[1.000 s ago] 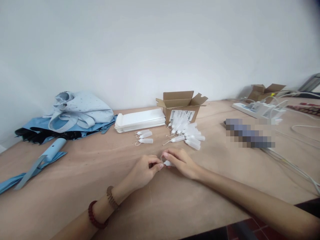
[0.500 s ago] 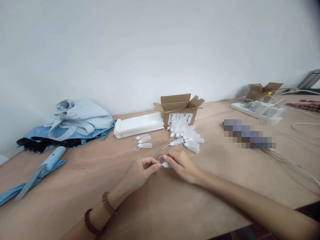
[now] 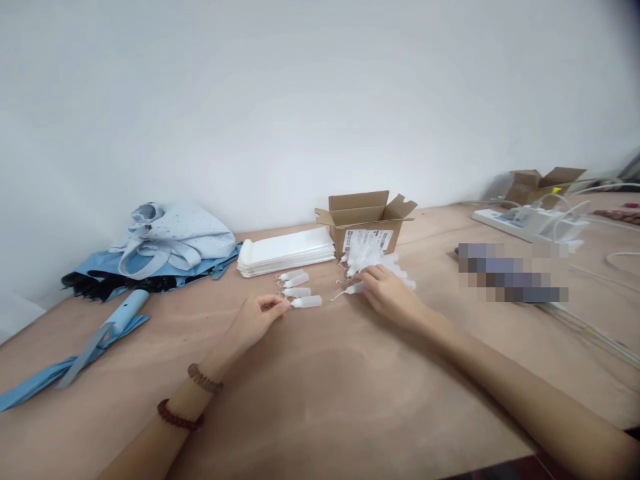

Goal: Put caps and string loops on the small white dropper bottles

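My left hand [image 3: 257, 318] rests on the wooden table [image 3: 325, 400], its fingertips pinched at the cap end of a small white squeeze bottle [image 3: 307, 302]. That bottle lies as the nearest one in a short row of similar bottles [image 3: 296, 280]. My right hand [image 3: 389, 292] reaches into a loose pile of the same bottles [image 3: 371, 257] in front of an open cardboard box [image 3: 367, 217]. Its fingers are curled on one bottle [image 3: 354, 289] at the pile's near edge.
A stack of flat white bags [image 3: 286, 250] lies left of the box. A light blue bag [image 3: 175, 233] and a folded blue umbrella [image 3: 100, 328] sit at far left. A power strip [image 3: 525, 220], cables [image 3: 585, 320] and another cardboard box [image 3: 544, 181] are at right.
Both hands held one bottle together near the table's middle. Now the left hand has carried it left to the row's end, and the right hand has moved forward into the pile.
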### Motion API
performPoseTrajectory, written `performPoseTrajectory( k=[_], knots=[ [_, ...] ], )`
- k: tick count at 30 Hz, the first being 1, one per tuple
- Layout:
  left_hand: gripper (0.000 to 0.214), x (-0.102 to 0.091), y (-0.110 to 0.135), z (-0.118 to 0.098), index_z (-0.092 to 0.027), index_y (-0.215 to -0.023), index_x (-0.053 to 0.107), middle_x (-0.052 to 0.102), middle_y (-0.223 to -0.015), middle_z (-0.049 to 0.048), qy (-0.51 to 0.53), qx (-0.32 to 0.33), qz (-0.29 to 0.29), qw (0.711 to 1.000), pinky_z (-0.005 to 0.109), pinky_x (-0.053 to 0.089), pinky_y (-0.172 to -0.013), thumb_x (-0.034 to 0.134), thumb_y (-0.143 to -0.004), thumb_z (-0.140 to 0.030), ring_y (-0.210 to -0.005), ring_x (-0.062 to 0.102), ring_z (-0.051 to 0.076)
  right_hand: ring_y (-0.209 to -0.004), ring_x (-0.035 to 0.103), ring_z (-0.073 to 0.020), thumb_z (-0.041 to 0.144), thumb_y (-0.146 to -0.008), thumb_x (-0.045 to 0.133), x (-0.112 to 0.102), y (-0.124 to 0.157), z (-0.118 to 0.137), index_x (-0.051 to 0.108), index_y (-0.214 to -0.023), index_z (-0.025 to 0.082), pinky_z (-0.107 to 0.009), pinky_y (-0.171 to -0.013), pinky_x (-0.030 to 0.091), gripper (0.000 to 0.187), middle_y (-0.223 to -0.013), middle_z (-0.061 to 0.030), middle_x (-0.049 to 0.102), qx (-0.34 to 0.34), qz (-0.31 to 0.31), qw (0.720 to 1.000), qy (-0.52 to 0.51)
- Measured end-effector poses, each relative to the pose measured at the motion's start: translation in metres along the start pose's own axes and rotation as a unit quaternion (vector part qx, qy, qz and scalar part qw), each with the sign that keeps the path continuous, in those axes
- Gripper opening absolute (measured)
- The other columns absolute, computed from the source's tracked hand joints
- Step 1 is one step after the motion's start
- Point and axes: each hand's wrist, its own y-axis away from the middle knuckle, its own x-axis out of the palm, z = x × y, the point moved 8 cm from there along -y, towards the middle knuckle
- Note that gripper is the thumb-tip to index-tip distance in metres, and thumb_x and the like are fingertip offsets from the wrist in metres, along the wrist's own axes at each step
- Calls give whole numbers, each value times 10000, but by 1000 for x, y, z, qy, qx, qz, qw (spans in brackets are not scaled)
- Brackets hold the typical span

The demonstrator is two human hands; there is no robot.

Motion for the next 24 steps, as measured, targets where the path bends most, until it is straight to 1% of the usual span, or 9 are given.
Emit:
performPoseTrajectory(
  k=[2,4,8,12,16,19,20,22,24],
  knots=[
    [343,-9,-1,0,-153,-681,665,581,-615,3,-35,6,-21,999,239,320,-555,560,-745,-473,-610,481,149,-990,503,-259,111,-882,401,4,-1,-5,600,-1073,156,-375,-829,373,280,-1039,-138,611,-14,11,999,29],
    [356,-11,0,-1,-150,-674,666,562,-578,-5,-75,19,-28,997,241,304,-547,536,-758,-471,-588,470,149,-992,504,-258,131,-893,409,6,0,-4,612,-1065,171,-376,-825,356,269,-1013,-135,624,-23,16,999,34],
    [365,-4,2,-6,-152,-650,645,531,-536,-15,-134,65,-23,989,243,268,-530,481,-799,-442,-547,447,143,-979,519,-245,187,-924,407,9,2,7,607,-1085,189,-367,-811,341,257,-999,-125,635,-40,34,998,28],
    [356,0,3,-5,-160,-698,649,582,-573,10,-167,86,-33,982,250,265,-536,462,-820,-438,-550,477,159,-973,538,-235,184,-928,404,14,4,15,590,-1109,195,-374,-821,346,260,-1010,-112,638,-41,53,997,34],
    [343,-3,1,1,-168,-693,630,606,-599,40,-215,75,-60,972,259,260,-535,452,-837,-424,-560,512,174,-1002,553,-246,179,-923,402,11,6,18,554,-1157,176,-411,-870,352,279,-1064,-122,635,-34,31,999,17],
    [347,-6,3,0,-170,-630,589,581,-564,37,-243,70,-83,964,265,262,-531,457,-840,-413,-540,503,171,-993,574,-241,206,-918,407,6,7,19,540,-1161,182,-389,-862,394,278,-1078,-117,637,-18,3,998,-54],
    [344,-5,4,-3,-170,-625,582,578,-562,34,-234,74,-88,965,266,273,-533,460,-840,-408,-539,503,168,-983,582,-235,213,-914,414,4,8,21,539,-1154,185,-371,-845,414,272,-1081,-113,638,-13,-2,996,-85],
    [309,-2,9,-12,-165,-683,596,601,-607,31,-176,89,-82,977,262,319,-551,465,-843,-395,-571,526,164,-980,591,-225,215,-910,421,2,9,26,536,-1144,185,-343,-819,443,262,-1091,-108,635,-7,-9,990,-140],
    [264,6,15,-21,-162,-844,622,643,-712,32,-83,104,-49,990,252,379,-595,478,-843,-385,-652,569,167,-999,587,-224,198,-908,422,1,11,33,531,-1144,185,-341,-822,453,261,-1099,-108,630,-13,-12,985,-169]
  ],
)
